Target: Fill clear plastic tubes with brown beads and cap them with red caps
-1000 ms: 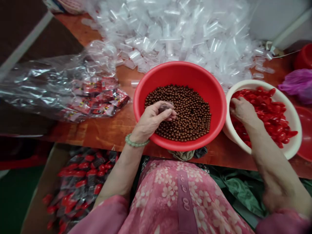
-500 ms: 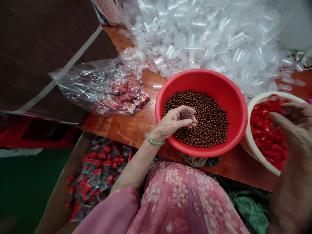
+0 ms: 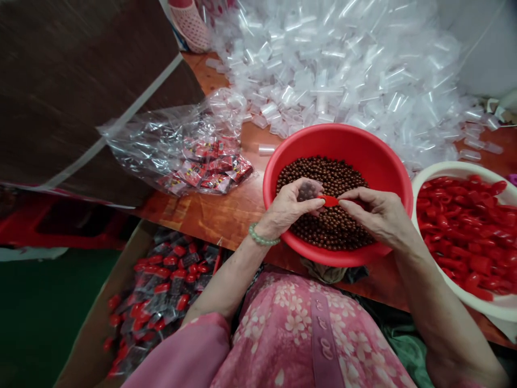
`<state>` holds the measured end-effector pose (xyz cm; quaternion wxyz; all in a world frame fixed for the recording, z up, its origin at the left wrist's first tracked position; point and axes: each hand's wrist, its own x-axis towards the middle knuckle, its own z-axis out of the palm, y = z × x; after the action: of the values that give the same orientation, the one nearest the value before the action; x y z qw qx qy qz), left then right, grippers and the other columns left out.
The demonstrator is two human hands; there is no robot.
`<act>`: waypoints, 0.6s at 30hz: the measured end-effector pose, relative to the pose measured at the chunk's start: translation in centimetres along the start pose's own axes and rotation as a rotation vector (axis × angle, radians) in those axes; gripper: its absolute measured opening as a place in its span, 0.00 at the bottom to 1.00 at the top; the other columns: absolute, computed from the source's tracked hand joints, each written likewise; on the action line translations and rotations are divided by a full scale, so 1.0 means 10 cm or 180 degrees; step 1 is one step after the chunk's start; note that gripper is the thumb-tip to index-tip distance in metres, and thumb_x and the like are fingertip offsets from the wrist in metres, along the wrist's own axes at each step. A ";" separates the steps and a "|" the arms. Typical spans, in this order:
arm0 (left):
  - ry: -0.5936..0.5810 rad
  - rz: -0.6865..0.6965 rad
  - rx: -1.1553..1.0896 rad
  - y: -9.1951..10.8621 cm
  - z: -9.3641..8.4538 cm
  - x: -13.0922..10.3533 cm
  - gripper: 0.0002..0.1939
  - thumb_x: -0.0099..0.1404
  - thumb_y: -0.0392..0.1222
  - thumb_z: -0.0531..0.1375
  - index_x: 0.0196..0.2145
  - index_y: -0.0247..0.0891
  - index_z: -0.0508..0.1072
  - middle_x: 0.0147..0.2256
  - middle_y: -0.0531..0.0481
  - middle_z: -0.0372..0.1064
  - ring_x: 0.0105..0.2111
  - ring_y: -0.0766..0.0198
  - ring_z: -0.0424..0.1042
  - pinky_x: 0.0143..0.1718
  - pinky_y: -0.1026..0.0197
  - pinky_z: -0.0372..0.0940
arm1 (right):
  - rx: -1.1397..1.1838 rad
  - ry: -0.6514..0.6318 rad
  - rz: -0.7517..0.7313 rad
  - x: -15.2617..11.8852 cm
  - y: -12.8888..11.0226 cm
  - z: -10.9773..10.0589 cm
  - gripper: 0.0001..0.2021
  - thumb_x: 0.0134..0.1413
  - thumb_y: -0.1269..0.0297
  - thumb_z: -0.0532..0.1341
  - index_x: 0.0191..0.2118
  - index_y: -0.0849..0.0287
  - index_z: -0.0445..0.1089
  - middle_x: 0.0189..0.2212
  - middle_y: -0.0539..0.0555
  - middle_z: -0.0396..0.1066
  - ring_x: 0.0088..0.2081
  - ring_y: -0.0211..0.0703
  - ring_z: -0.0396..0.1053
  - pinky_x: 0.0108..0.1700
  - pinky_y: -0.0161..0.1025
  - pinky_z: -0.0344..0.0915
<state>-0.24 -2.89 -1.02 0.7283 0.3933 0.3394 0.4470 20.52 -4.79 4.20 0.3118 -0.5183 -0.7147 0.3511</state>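
My left hand (image 3: 297, 203) is closed around a small clear plastic container (image 3: 309, 189) with dark balls showing through it. Between the fingertips of my right hand (image 3: 375, 212) is a red plastic cap (image 3: 329, 201), which meets the open end of the container at my left thumb. Both hands are over a red basin (image 3: 388, 156) that holds many small, shiny brown balls (image 3: 343, 229). To the right, a white tub (image 3: 428, 175) is filled with more red caps (image 3: 472, 231).
Clear plastic containers (image 3: 335, 70) lie heaped at the back of the wooden table (image 3: 181, 218). A clear bag of red packets (image 3: 214, 170) rests at left. Below, a cardboard box (image 3: 92, 318) holds filled, red-capped containers (image 3: 165, 285). A pink mesh basket (image 3: 191, 27) stands behind.
My right hand has moved left from the white tub to my left hand, bringing a red cap to the container. My left hand keeps its hold.
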 end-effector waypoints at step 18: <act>-0.0341 -0.0071 -0.0072 0.02 -0.01 -0.03 0.20 0.58 0.46 0.72 0.44 0.35 0.73 0.40 0.50 0.73 0.38 0.67 0.75 0.43 0.62 0.74 | -0.2020 0.0231 -0.1599 -0.06 0.09 0.24 0.19 0.69 0.71 0.56 0.62 0.55 0.68 0.47 0.59 0.77 0.43 0.46 0.78 0.44 0.42 0.79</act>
<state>-0.48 -3.04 -0.84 0.7548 0.4045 0.2992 0.4209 19.19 -5.66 2.09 0.2375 -0.4102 -0.8805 0.0075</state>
